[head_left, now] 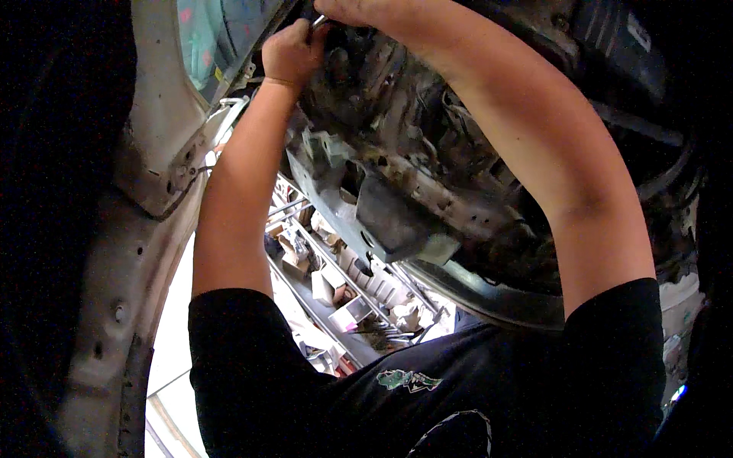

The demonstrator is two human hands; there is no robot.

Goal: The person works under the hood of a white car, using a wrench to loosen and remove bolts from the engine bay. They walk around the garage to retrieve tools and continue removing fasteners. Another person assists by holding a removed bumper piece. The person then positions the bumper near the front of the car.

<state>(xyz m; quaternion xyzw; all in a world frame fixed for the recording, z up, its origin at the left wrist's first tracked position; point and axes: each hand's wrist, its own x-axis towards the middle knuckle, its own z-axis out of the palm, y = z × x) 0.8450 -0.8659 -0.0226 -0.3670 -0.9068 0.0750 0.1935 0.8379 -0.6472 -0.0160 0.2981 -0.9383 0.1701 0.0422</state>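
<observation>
Both arms are raised beneath a dark, grimy vehicle assembly [405,114] of brackets, holes and sheet metal. My left hand [294,53] is closed around a slim silver metal tool [318,21] near the top edge of the head view. Just right of it, my right hand [343,11] is closed at the tool's upper end, partly cut off by the frame. What the tool touches is hidden or too dark to make out.
A pale metal pillar [114,298] with holes runs down the left, below a greenish window [200,42]. A curved metal rim [496,301] crosses under the assembly. Beyond, a rack [328,267] holds several boxes, parts and scraps.
</observation>
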